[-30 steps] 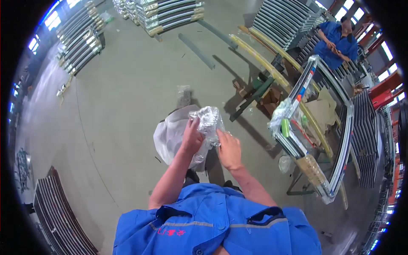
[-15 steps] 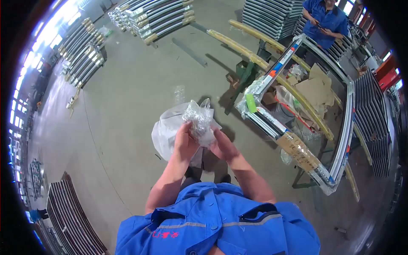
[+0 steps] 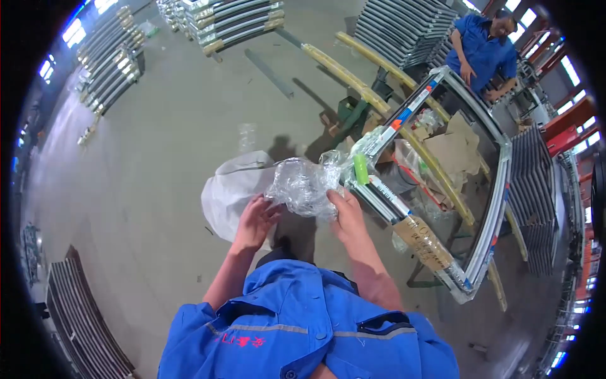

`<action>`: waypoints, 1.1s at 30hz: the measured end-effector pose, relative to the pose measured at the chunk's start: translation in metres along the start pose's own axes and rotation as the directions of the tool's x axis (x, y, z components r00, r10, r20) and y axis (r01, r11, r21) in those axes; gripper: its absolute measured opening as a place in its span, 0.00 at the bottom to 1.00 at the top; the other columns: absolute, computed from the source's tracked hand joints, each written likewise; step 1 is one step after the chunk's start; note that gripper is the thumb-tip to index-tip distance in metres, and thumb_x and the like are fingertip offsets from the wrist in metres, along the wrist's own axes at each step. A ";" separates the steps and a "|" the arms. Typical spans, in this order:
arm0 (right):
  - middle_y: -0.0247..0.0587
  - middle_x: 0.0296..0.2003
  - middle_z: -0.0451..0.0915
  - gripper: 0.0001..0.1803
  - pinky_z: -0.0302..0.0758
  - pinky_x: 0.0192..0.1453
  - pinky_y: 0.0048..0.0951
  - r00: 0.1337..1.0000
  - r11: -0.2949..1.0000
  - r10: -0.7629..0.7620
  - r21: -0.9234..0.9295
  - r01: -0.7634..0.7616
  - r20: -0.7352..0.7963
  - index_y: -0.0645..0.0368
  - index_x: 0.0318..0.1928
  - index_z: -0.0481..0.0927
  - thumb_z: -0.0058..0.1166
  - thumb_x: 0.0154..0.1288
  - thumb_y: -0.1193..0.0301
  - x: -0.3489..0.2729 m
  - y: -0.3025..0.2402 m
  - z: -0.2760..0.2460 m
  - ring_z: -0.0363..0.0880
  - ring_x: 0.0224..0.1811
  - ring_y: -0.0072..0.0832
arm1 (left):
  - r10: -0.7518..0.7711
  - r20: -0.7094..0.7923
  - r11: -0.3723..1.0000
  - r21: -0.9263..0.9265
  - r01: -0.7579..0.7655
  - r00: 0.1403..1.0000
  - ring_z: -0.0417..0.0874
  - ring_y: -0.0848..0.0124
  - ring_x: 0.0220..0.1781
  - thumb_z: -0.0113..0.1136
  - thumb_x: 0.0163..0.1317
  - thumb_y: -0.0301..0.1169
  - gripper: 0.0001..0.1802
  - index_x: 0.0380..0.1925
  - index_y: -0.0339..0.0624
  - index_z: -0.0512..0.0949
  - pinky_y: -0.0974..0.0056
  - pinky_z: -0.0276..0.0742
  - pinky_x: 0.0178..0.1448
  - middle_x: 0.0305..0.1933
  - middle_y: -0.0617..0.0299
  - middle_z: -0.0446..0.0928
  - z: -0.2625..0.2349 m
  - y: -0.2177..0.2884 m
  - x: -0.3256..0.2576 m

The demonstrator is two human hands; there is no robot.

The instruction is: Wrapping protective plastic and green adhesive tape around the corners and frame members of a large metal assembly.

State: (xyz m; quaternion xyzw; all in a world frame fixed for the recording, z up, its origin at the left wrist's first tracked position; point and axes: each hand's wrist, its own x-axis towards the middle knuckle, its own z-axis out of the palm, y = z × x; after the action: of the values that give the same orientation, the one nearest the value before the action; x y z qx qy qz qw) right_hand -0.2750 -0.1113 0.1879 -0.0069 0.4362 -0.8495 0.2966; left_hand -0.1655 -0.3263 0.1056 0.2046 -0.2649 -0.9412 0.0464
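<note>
A crumpled bundle of clear plastic film (image 3: 300, 189) stretches between my two hands in front of my body. My right hand (image 3: 348, 215) pinches the film's right side between thumb and fingers. At the left end, my left hand (image 3: 254, 222) has its fingers loosely apart beside the edge of the film; whether they touch it is hard to tell. Below and to the left is a white plastic sheet or sack (image 3: 221, 201). To the right of the film lies the wrapped corner of a large metal frame (image 3: 391, 203), with a green strip (image 3: 360, 169) on it.
The frame rests on long yellowish padded bars (image 3: 435, 161), with cardboard scraps (image 3: 457, 148) inside its outline. A co-worker in blue (image 3: 483, 57) stands at its far side. Stacks of metal profiles (image 3: 404, 28) rise behind, and curved bundles (image 3: 88, 322) lie at lower left.
My hands have moved apart, drawing the film out wider and toward the frame's corner. My left hand has loosened. The co-worker's hands have come down toward the frame.
</note>
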 end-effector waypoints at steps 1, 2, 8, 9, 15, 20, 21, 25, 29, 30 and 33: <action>0.41 0.48 0.82 0.18 0.76 0.57 0.33 1.000 1.000 -0.001 -0.021 0.001 -0.013 0.66 0.56 0.76 0.54 0.68 0.74 -0.001 -0.007 0.001 0.81 0.49 0.29 | 0.011 -0.030 1.000 0.009 -0.011 0.999 0.76 0.63 0.55 0.55 0.68 0.35 0.32 0.71 0.50 0.60 0.52 0.69 0.67 0.64 0.54 0.69 0.005 0.004 0.001; 0.41 0.49 0.81 0.18 0.75 0.58 0.33 1.000 0.992 0.003 -0.124 -0.004 -0.003 0.66 0.58 0.75 0.51 0.69 0.75 -0.002 -0.013 0.002 0.80 0.51 0.30 | 0.020 0.039 0.996 0.090 -0.023 0.999 0.73 0.60 0.62 0.58 0.67 0.39 0.42 0.76 0.46 0.48 0.52 0.65 0.70 0.74 0.50 0.58 0.011 0.013 0.001; 0.41 0.50 0.81 0.21 0.75 0.54 0.29 1.000 0.907 0.003 -0.422 0.000 0.009 0.67 0.60 0.74 0.54 0.69 0.73 0.000 -0.014 -0.002 0.78 0.51 0.24 | -0.105 0.349 0.861 0.501 -0.090 0.931 0.70 0.64 0.67 0.64 0.64 0.36 0.39 0.70 0.35 0.58 0.59 0.64 0.70 0.68 0.53 0.68 0.044 0.024 0.042; 0.41 0.50 0.81 0.21 0.75 0.54 0.29 1.000 0.900 0.009 -0.437 -0.012 -0.008 0.67 0.60 0.74 0.54 0.69 0.73 0.000 -0.015 -0.006 0.78 0.51 0.24 | -0.190 0.327 0.820 0.572 -0.034 0.926 0.76 0.68 0.60 0.65 0.62 0.33 0.34 0.66 0.33 0.65 0.60 0.69 0.67 0.61 0.55 0.75 0.052 0.024 0.043; 0.51 0.61 0.69 0.44 0.69 0.65 0.38 0.924 -0.114 -0.315 -0.975 0.191 0.218 0.60 0.67 0.67 0.74 0.49 0.67 0.003 -0.078 -0.011 0.72 0.60 0.40 | -0.165 0.143 0.894 0.439 0.087 0.976 0.82 0.72 0.49 0.63 0.63 0.30 0.20 0.54 0.35 0.76 0.64 0.77 0.56 0.48 0.62 0.82 0.019 0.027 0.048; 0.55 0.68 0.62 0.51 0.65 0.70 0.43 0.920 -0.495 0.034 -0.794 0.354 0.389 0.57 0.70 0.63 0.75 0.42 0.70 0.053 -0.120 -0.033 0.66 0.66 0.50 | -0.156 0.074 0.935 0.332 0.123 0.985 0.82 0.72 0.47 0.61 0.66 0.31 0.18 0.54 0.36 0.76 0.64 0.79 0.54 0.47 0.62 0.81 0.024 0.014 0.078; 0.55 0.69 0.60 0.52 0.65 0.70 0.44 0.895 -0.524 0.147 -0.734 0.432 0.422 0.56 0.70 0.62 0.74 0.42 0.71 0.061 -0.121 -0.043 0.65 0.66 0.52 | -0.159 0.054 0.926 0.356 0.129 0.986 0.82 0.72 0.47 0.61 0.66 0.32 0.18 0.54 0.35 0.76 0.64 0.78 0.53 0.48 0.61 0.81 0.031 0.011 0.085; 0.54 0.62 0.66 0.46 0.66 0.68 0.45 0.888 -0.409 0.226 -0.788 0.460 0.401 0.55 0.66 0.66 0.71 0.42 0.74 0.076 -0.131 -0.056 0.67 0.63 0.53 | -0.151 0.217 0.954 0.289 0.085 0.964 0.81 0.73 0.49 0.58 0.68 0.31 0.17 0.55 0.36 0.75 0.64 0.78 0.55 0.49 0.62 0.81 0.054 -0.013 0.101; 0.51 0.57 0.68 0.42 0.68 0.66 0.42 0.847 -0.275 0.074 -0.805 0.525 0.527 0.57 0.61 0.68 0.71 0.42 0.74 0.073 -0.152 -0.069 0.70 0.60 0.49 | -0.121 0.252 0.987 0.136 0.088 0.960 0.83 0.69 0.48 0.58 0.68 0.30 0.18 0.56 0.36 0.74 0.60 0.82 0.52 0.49 0.59 0.81 0.063 -0.036 0.120; 0.50 0.56 0.68 0.41 0.68 0.66 0.40 0.861 -0.201 -0.042 -0.848 0.490 0.507 0.58 0.61 0.67 0.71 0.43 0.74 0.071 -0.158 -0.079 0.70 0.60 0.44 | -0.116 0.261 0.990 0.106 0.091 0.958 0.84 0.69 0.48 0.57 0.68 0.29 0.18 0.56 0.36 0.74 0.60 0.82 0.53 0.49 0.59 0.81 0.071 -0.039 0.124; 0.47 0.57 0.67 0.40 0.67 0.66 0.37 0.854 -0.049 -0.193 -0.874 0.483 0.483 0.58 0.59 0.66 0.71 0.43 0.76 0.066 -0.163 -0.095 0.70 0.60 0.38 | -0.043 0.209 0.991 0.130 0.016 0.977 0.84 0.71 0.46 0.57 0.68 0.29 0.18 0.56 0.36 0.75 0.62 0.81 0.51 0.50 0.59 0.80 0.093 -0.065 0.139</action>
State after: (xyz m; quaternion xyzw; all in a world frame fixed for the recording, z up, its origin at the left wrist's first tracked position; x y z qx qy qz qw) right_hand -0.4363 -0.0035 0.2340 -0.4054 0.8419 -0.3547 0.0331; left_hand -0.3292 -0.2531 0.0942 0.1102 -0.3248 -0.9393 -0.0093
